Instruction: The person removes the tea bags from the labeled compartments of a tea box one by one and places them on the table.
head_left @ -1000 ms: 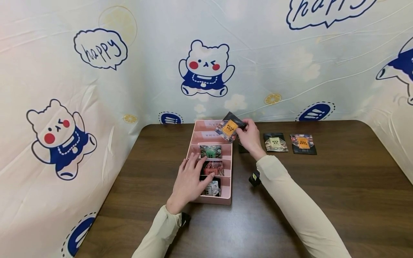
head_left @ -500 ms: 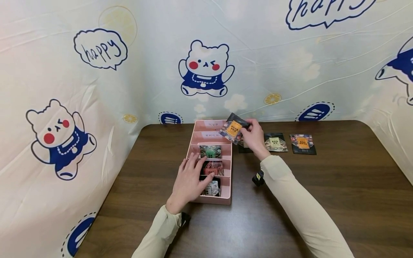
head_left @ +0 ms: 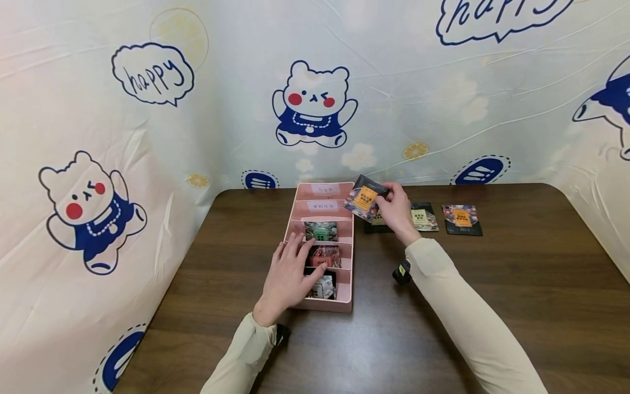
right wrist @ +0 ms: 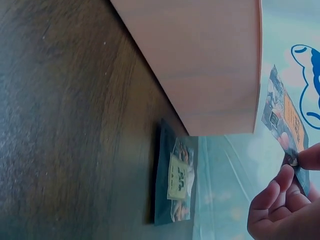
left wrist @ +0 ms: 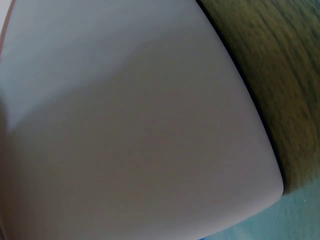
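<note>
My right hand [head_left: 396, 212] pinches a black tea sachet [head_left: 364, 200] with an orange label by its edge, between thumb and fingers. It is held tilted by the far right corner of a pink divided box [head_left: 327, 307]. In the right wrist view the sachet [right wrist: 286, 117] appears beside the box's wall. My left hand [head_left: 290, 276] rests over the box's left rim, fingers spread. Three compartments hold sachets: one green-labelled [head_left: 321, 232], one red-labelled [head_left: 326, 256], one pale-labelled [head_left: 325, 287], partly covered by the left hand. The two far compartments show white paper labels.
On the brown table [head_left: 517, 284], right of the box, lie a partly hidden sachet [head_left: 376, 222], a pale green-labelled sachet [head_left: 427, 219] and an orange-labelled sachet [head_left: 462, 219]. A printed cloth [head_left: 403, 98] hangs behind. The left wrist view is filled by the box's wall [left wrist: 140, 140].
The right hand has moved rightward with the orange-labelled sachet, from over the far compartments toward the box's right edge. My left hand has stayed in place.
</note>
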`<state>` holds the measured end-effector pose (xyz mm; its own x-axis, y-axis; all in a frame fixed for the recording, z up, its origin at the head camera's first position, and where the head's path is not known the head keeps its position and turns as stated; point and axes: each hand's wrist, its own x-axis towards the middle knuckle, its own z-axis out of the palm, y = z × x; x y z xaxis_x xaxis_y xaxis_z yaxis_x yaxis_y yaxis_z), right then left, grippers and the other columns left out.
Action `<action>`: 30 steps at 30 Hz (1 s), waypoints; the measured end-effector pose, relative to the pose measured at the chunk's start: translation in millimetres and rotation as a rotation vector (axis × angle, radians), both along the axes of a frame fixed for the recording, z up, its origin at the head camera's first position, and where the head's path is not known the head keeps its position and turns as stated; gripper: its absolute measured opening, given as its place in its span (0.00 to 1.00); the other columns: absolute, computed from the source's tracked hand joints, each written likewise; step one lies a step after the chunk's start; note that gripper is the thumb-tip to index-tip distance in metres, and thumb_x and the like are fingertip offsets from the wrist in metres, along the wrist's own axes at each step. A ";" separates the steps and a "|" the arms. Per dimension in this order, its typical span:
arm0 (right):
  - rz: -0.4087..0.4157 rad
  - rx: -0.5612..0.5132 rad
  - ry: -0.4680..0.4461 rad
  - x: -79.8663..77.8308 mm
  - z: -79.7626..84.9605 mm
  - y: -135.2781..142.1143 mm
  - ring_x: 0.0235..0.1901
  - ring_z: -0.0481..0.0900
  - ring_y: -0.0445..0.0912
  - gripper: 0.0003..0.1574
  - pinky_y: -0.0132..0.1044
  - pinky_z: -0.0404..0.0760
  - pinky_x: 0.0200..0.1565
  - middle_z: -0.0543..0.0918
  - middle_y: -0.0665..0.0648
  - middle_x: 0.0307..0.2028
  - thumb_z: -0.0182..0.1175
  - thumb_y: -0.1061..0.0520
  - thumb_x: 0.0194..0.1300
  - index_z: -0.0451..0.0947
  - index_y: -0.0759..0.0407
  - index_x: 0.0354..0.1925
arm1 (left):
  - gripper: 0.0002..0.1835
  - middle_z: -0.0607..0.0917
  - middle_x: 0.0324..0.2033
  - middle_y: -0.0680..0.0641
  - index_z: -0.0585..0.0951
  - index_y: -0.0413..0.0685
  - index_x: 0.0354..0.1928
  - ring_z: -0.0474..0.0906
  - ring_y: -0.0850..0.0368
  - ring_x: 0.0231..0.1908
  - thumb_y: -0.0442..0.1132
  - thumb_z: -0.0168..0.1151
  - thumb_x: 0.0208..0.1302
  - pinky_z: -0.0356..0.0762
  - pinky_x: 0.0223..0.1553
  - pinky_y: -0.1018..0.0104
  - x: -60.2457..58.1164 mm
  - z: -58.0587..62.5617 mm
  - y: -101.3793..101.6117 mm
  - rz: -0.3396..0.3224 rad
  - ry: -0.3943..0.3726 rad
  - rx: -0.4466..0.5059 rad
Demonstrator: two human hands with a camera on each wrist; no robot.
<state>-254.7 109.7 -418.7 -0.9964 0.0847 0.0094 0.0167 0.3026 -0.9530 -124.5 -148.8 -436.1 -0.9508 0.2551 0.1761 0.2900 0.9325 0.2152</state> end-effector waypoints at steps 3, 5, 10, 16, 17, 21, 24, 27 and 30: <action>0.007 0.013 0.000 0.8 0.2 2.1 0.30 0.81 0.52 0.26 0.32 0.74 0.26 0.83 0.63 0.36 0.52 0.57 0.67 0.66 0.56 0.63 | 0.36 0.66 0.69 0.39 0.68 0.51 0.68 0.54 0.42 0.73 0.65 0.50 0.65 0.51 0.71 0.41 0.4 0.0 0.1 -0.003 0.012 0.001; 0.009 0.026 0.001 1.3 -0.1 4.0 0.29 0.81 0.51 0.26 0.33 0.73 0.26 0.83 0.62 0.35 0.52 0.57 0.68 0.66 0.56 0.63 | 0.36 0.67 0.68 0.39 0.69 0.51 0.67 0.54 0.42 0.73 0.65 0.50 0.65 0.52 0.71 0.41 0.6 -0.1 0.1 -0.006 0.020 0.000; 0.009 0.079 0.024 2.6 -1.0 9.2 0.29 0.80 0.54 0.26 0.35 0.72 0.26 0.81 0.62 0.32 0.52 0.57 0.67 0.67 0.57 0.62 | 0.36 0.67 0.68 0.39 0.69 0.51 0.67 0.55 0.42 0.73 0.65 0.50 0.65 0.53 0.71 0.41 0.2 -0.4 0.3 -0.006 0.027 -0.005; 0.011 0.118 0.031 4.5 -2.2 15.4 0.31 0.79 0.53 0.25 0.35 0.75 0.28 0.78 0.60 0.31 0.51 0.58 0.67 0.66 0.58 0.62 | 0.36 0.66 0.69 0.39 0.68 0.52 0.68 0.54 0.43 0.73 0.66 0.50 0.65 0.52 0.71 0.42 -0.7 -0.7 0.4 -0.002 0.019 -0.009; 0.011 0.123 0.030 4.7 -2.5 16.4 0.31 0.79 0.53 0.25 0.35 0.75 0.28 0.77 0.60 0.31 0.51 0.58 0.67 0.66 0.59 0.62 | 0.36 0.66 0.69 0.39 0.68 0.52 0.68 0.54 0.43 0.73 0.66 0.50 0.65 0.52 0.71 0.42 -0.8 -0.7 0.4 -0.002 0.020 -0.010; 0.009 0.137 0.029 5.4 -3.9 20.7 0.31 0.80 0.55 0.25 0.35 0.75 0.28 0.77 0.60 0.30 0.51 0.58 0.67 0.66 0.59 0.61 | 0.36 0.66 0.69 0.40 0.68 0.52 0.68 0.53 0.43 0.73 0.66 0.50 0.65 0.51 0.71 0.42 -0.7 -0.5 0.6 -0.001 0.016 -0.007; 0.010 0.157 0.030 5.8 -5.3 24.6 0.31 0.79 0.53 0.23 0.35 0.74 0.28 0.77 0.59 0.30 0.51 0.57 0.67 0.67 0.59 0.60 | 0.36 0.66 0.69 0.39 0.68 0.51 0.68 0.54 0.43 0.73 0.65 0.50 0.65 0.51 0.71 0.42 -0.4 -0.4 0.6 -0.003 0.018 -0.006; 0.017 0.178 0.021 6.7 -6.7 27.7 0.31 0.77 0.52 0.23 0.35 0.73 0.29 0.75 0.59 0.31 0.51 0.57 0.67 0.67 0.59 0.59 | 0.36 0.67 0.68 0.39 0.68 0.51 0.67 0.54 0.42 0.73 0.65 0.50 0.65 0.52 0.71 0.42 -0.1 -0.4 0.5 -0.005 0.021 -0.008; 0.032 0.200 0.008 8.4 -7.7 29.6 0.34 0.76 0.52 0.22 0.35 0.72 0.29 0.76 0.60 0.33 0.50 0.57 0.68 0.67 0.60 0.59 | 0.36 0.67 0.68 0.39 0.68 0.51 0.67 0.54 0.42 0.73 0.65 0.50 0.65 0.52 0.71 0.42 0.2 -0.4 0.4 -0.005 0.020 -0.009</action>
